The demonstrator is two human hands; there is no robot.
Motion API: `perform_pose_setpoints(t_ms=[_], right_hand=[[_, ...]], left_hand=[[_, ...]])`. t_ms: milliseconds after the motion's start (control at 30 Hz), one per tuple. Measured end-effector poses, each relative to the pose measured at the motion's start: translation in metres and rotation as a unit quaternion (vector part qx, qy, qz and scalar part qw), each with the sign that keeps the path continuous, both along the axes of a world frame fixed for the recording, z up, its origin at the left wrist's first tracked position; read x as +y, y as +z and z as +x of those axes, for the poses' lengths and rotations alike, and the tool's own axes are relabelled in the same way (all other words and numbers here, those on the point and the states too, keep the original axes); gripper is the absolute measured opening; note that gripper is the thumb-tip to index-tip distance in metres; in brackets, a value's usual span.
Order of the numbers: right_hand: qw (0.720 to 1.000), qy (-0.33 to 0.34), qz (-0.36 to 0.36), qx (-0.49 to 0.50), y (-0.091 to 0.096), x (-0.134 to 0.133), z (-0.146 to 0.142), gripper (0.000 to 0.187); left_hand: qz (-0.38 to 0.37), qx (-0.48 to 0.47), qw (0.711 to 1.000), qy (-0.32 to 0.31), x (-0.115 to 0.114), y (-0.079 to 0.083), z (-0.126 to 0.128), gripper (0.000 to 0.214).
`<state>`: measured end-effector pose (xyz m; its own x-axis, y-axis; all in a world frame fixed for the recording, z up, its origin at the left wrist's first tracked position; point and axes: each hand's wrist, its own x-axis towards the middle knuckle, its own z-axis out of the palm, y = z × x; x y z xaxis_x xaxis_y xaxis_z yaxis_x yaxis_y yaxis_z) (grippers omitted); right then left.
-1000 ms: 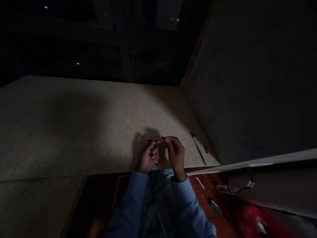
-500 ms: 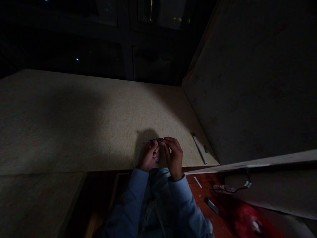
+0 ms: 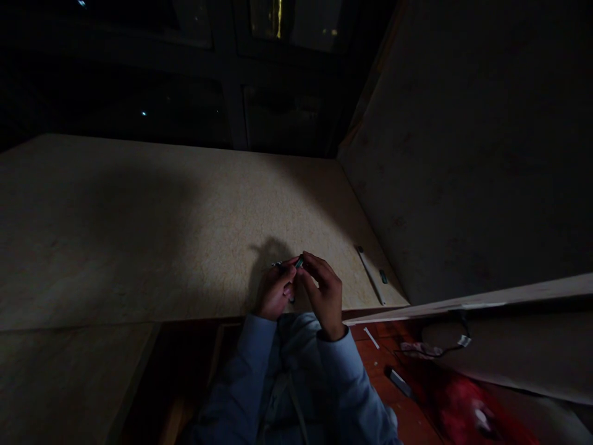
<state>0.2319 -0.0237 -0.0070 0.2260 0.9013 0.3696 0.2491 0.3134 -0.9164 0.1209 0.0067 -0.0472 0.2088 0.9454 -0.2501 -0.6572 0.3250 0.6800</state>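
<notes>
My left hand [image 3: 274,295] and my right hand [image 3: 324,292] are pressed together over the near edge of a large pale board [image 3: 176,228]. Both are closed in a pinch on one thin dark pen-like thing [image 3: 296,264]. Its tip pokes out to the left above my left fingers, and its lower end shows below them. My right fingertips grip a small dark piece at its upper end. The light is dim, so fine detail is lost. Blue sleeves cover both forearms.
A long white pen [image 3: 371,275] and a small dark cap [image 3: 382,276] lie on the board to the right. A tall board [image 3: 463,154] leans at the right. On the red floor lie a dark flat object [image 3: 399,382], a white stick [image 3: 371,338] and a cable [image 3: 440,351].
My hands were apart, the right one holding a small dark piece clear of the pen. They have come together, and the piece now meets the pen's end.
</notes>
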Motion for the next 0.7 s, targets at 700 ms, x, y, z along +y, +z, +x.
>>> perform_pose_setpoints(t_ms=[700], right_hand=[[0.998, 0.016, -0.032, 0.042, -0.0082, 0.0003, 0.0101, 0.036]], left_hand=[[0.021, -0.011, 0.999, -0.034, -0.002, 0.0008, 0.0004, 0.054]])
